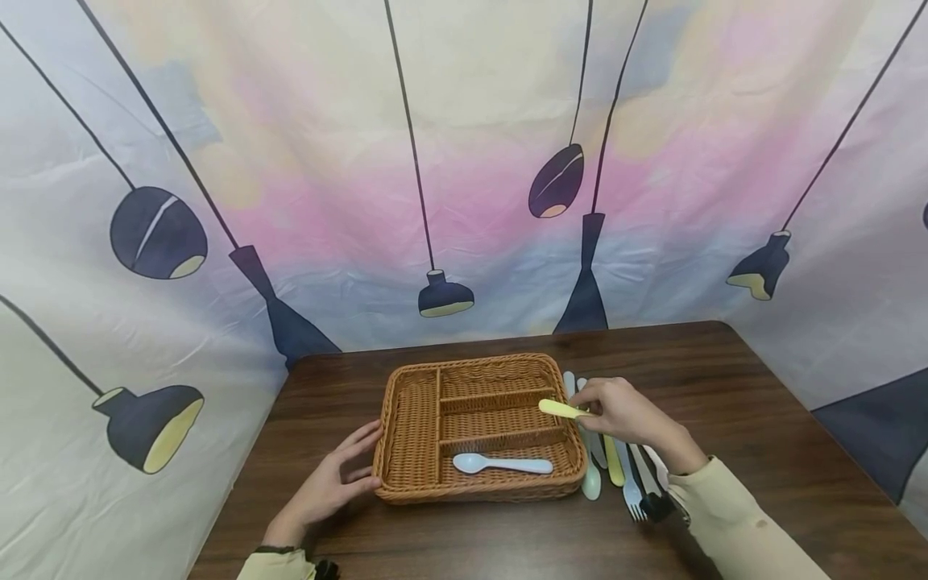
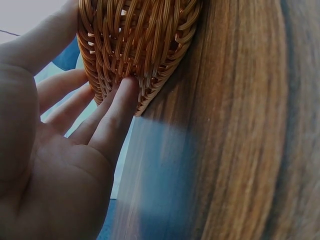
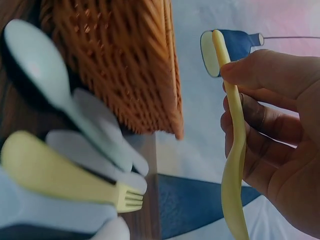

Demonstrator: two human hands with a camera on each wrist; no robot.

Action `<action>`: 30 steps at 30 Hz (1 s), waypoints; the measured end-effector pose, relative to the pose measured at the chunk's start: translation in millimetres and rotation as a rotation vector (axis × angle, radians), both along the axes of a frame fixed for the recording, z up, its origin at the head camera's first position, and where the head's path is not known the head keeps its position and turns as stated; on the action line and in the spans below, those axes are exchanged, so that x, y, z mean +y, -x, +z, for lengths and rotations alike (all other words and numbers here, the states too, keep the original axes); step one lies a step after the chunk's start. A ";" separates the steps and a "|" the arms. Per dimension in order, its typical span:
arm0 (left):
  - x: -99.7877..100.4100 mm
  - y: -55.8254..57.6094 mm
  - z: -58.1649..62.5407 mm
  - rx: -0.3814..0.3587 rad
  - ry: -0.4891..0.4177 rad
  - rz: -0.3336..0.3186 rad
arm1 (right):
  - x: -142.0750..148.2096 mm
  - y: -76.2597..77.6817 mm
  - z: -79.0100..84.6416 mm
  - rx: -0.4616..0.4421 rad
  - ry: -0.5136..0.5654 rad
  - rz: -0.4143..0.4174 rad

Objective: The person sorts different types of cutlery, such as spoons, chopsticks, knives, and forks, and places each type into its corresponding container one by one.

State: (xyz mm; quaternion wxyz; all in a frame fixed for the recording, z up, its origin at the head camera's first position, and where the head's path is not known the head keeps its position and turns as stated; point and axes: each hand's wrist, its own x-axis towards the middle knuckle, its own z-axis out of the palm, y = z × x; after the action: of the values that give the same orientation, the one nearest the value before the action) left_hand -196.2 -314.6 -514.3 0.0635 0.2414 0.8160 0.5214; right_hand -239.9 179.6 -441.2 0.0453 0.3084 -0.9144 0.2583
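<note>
My left hand [image 1: 333, 479] rests against the left end of a brown wicker cutlery basket [image 1: 409, 431]; its fingers are extended, and in the left wrist view the fingertips touch the woven side. My right hand [image 1: 627, 415] pinches a yellow spoon [image 3: 237, 135] between thumb and fingers, its handle end pointing left over the basket's right rim. The lower end of that spoon runs out of the right wrist view. A white spoon [image 1: 507, 465] lies in the basket's front compartment. Below my right hand, a mint spoon [image 3: 40, 70] and a yellow fork [image 3: 60, 167] lie beside the basket.
More cutlery, including a pale blue fork [image 1: 632, 491], lies in a loose row right of the basket, partly under my right forearm. Dark wood tabletop [image 1: 493, 540] surrounds everything. A painted cloth backdrop [image 1: 493, 201] with lamp pictures hangs behind the table's far edge.
</note>
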 end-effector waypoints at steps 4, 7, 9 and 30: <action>0.1 -0.5 -0.5 -0.003 0.003 0.005 | -8.6 1.8 2.9 0.030 0.001 0.026; -0.1 -0.3 -0.7 -0.002 0.001 0.003 | -13.5 3.5 4.3 0.062 0.007 0.046; -0.2 0.0 -0.8 -0.003 0.001 0.003 | -16.8 4.3 4.7 0.073 0.012 0.057; -0.2 1.0 -0.8 0.008 -0.008 -0.016 | -68.8 2.0 14.3 0.040 0.004 0.166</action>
State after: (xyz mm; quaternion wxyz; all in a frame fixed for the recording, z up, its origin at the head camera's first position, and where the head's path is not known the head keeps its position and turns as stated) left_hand -197.1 -314.8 -515.0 0.0634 0.2501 0.8122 0.5232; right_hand -242.0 110.8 -426.9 0.0426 0.3883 -0.8840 0.2569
